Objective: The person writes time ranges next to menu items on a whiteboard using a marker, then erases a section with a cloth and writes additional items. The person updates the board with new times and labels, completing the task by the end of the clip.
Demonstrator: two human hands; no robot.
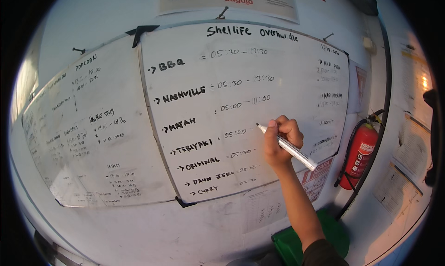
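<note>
My right hand (pixel 282 139) grips a white whiteboard marker (pixel 297 153) with a dark tip pointing up and left. That tip is at or just off the surface of a framed whiteboard (pixel 194 120), beside a handwritten row in its lower middle; contact cannot be told. Rows of dark handwritten words and figures cover this board, and the lower rows have shorter lines than the upper ones. A second whiteboard (pixel 114 75), also covered in writing, adjoins it on the left. My left hand is out of view.
A red fire extinguisher (pixel 359 154) hangs on the wall right of the boards. Below my forearm is a green object (pixel 295 247), partly hidden. Printed sheets (pixel 410 137) are on the far right wall, and a poster (pixel 229 2) is above the boards.
</note>
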